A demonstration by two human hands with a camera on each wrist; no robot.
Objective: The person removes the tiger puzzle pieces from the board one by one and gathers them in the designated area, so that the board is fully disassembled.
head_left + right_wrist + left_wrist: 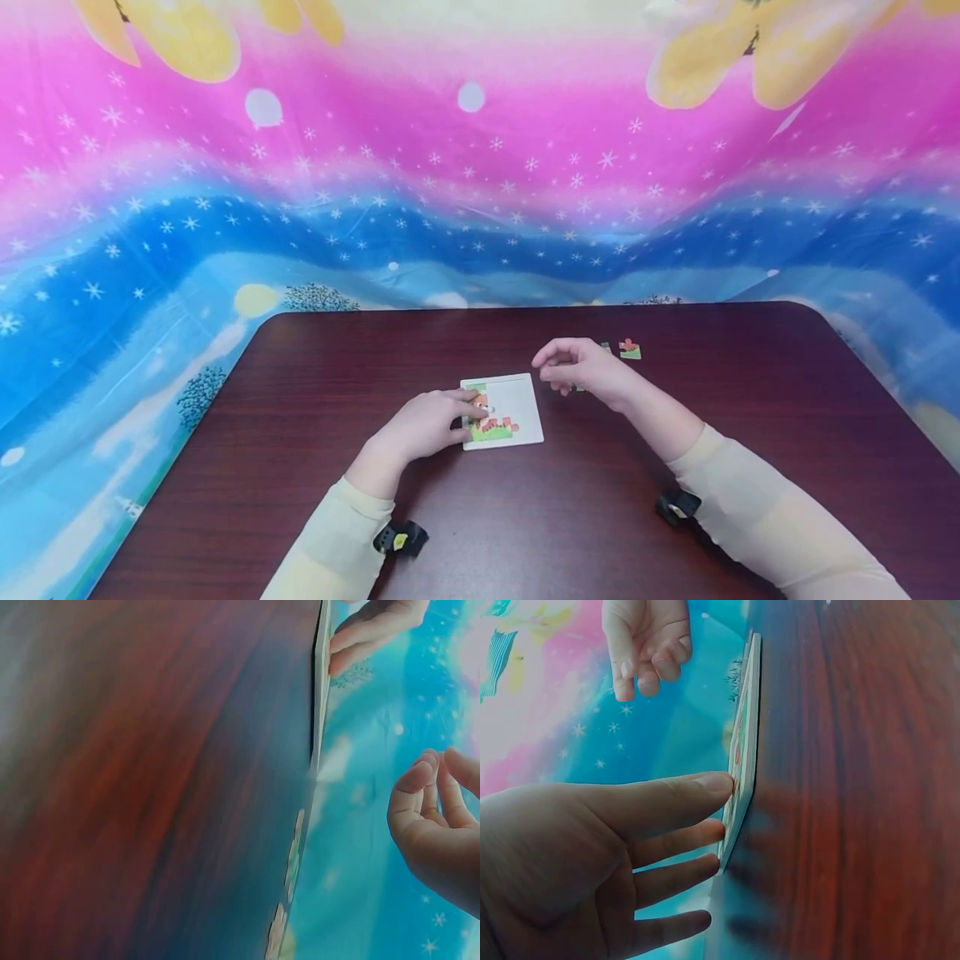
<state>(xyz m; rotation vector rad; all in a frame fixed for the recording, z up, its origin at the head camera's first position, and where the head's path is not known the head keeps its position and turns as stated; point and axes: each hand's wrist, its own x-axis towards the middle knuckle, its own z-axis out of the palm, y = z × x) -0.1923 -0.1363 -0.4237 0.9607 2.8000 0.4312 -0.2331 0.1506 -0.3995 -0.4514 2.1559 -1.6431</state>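
A white square puzzle tray (528, 408) lies flat on the table, with joined jigsaw pieces (491, 431) in green and orange along its left and lower sides. My left hand (423, 423) rests its fingertips on the left part of the tray and pieces, fingers mostly straight. Above the table, just right of the tray, hovers my right hand (588, 371). Its fingers are loosely bent and nothing shows between them, also in the right wrist view, where the hand (435, 817) is apart from the tray.
A loose orange and green jigsaw piece (630, 350) lies beyond my right wrist. Other loose pieces (606, 347) are partly hidden by that hand. The dark wooden table (495, 508) ends at a patterned pink and blue cloth (480, 183).
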